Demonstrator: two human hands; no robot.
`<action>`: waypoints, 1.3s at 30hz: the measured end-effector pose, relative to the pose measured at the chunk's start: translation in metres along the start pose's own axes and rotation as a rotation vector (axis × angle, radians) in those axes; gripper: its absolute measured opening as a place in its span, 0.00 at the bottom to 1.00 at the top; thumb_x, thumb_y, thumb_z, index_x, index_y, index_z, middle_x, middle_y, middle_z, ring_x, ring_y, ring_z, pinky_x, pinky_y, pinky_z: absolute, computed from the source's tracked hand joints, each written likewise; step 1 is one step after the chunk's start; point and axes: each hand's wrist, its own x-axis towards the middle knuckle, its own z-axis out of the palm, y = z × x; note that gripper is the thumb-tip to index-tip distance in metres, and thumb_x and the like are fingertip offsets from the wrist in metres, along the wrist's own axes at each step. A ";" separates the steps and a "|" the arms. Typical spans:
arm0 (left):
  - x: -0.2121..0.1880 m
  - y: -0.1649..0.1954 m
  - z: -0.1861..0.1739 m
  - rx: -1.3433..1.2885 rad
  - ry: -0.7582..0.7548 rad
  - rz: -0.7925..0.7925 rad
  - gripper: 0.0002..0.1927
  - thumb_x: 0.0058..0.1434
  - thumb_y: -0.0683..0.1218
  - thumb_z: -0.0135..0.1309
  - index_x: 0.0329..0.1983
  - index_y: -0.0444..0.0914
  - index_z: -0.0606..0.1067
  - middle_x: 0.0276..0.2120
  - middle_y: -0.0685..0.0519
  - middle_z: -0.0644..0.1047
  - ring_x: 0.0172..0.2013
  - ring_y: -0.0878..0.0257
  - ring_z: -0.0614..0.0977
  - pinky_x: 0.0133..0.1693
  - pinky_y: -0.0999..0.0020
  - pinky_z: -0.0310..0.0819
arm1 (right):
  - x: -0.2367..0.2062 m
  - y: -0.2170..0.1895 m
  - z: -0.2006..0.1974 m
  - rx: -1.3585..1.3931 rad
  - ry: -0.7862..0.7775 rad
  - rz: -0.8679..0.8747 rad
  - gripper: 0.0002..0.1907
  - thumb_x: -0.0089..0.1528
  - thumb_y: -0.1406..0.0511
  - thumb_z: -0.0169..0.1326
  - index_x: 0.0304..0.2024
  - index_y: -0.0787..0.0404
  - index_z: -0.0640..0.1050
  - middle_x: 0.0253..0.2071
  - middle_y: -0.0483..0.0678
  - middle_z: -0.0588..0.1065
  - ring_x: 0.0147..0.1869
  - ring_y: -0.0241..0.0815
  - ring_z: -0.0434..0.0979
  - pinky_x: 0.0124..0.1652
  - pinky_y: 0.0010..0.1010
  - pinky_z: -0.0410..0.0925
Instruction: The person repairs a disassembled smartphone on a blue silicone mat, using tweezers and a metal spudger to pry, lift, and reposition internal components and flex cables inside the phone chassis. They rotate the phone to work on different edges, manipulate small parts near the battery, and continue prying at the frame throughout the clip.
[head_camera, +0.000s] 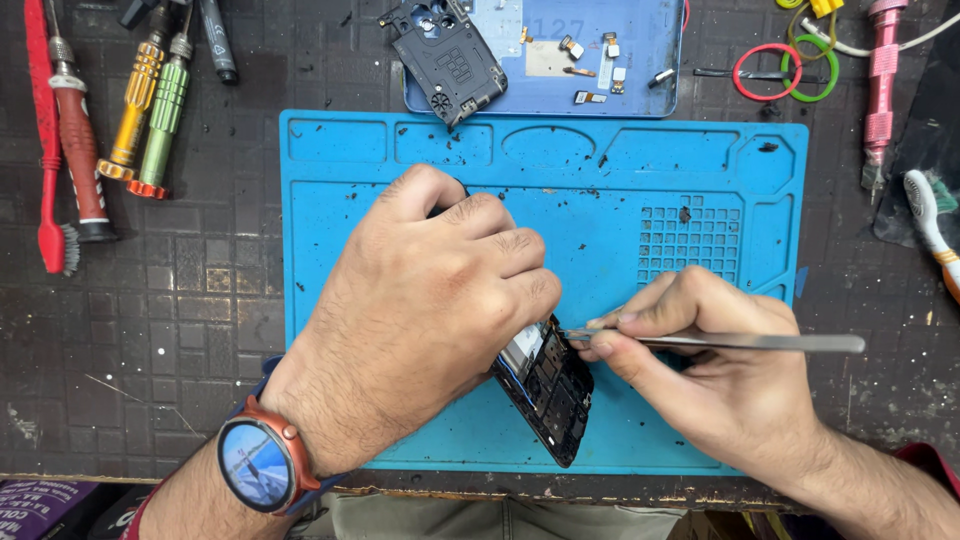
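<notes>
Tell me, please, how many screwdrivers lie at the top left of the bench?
3 with coloured handles: a red screwdriver leftmost, a yellow screwdriver beside it and a green screwdriver next to that. Dark tool ends at the top edge are cut off, so more may be hidden.

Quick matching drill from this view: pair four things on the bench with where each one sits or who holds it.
Things:
1. metal tweezers
2. opened black phone
3. red-handled brush
4. black inner phone frame

Places:
A. on the blue tray at top
B. in the right hand
C. far left, on the dark bench
D. under the left hand, on the blue silicone mat

Pairs: 1-B, 2-D, 3-C, 4-A
</notes>
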 end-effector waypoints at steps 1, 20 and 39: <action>0.000 0.000 0.000 0.004 -0.003 -0.001 0.05 0.54 0.44 0.57 0.24 0.45 0.75 0.27 0.59 0.74 0.39 0.60 0.78 0.44 0.61 0.67 | -0.001 0.000 0.001 0.011 0.004 -0.002 0.12 0.59 0.74 0.63 0.30 0.65 0.70 0.32 0.50 0.81 0.40 0.35 0.87 0.38 0.24 0.81; -0.001 -0.001 0.000 0.012 0.020 0.006 0.05 0.55 0.44 0.57 0.24 0.45 0.75 0.27 0.59 0.75 0.39 0.61 0.78 0.45 0.62 0.68 | 0.001 -0.004 -0.001 0.010 -0.026 -0.006 0.12 0.59 0.73 0.63 0.29 0.64 0.70 0.32 0.49 0.83 0.40 0.36 0.87 0.37 0.25 0.79; -0.001 -0.002 0.001 0.032 0.022 0.001 0.05 0.54 0.44 0.58 0.23 0.46 0.76 0.26 0.60 0.75 0.38 0.61 0.79 0.46 0.62 0.68 | 0.000 -0.006 0.005 -0.104 -0.008 0.203 0.09 0.59 0.68 0.63 0.37 0.64 0.75 0.30 0.46 0.83 0.36 0.32 0.86 0.32 0.22 0.78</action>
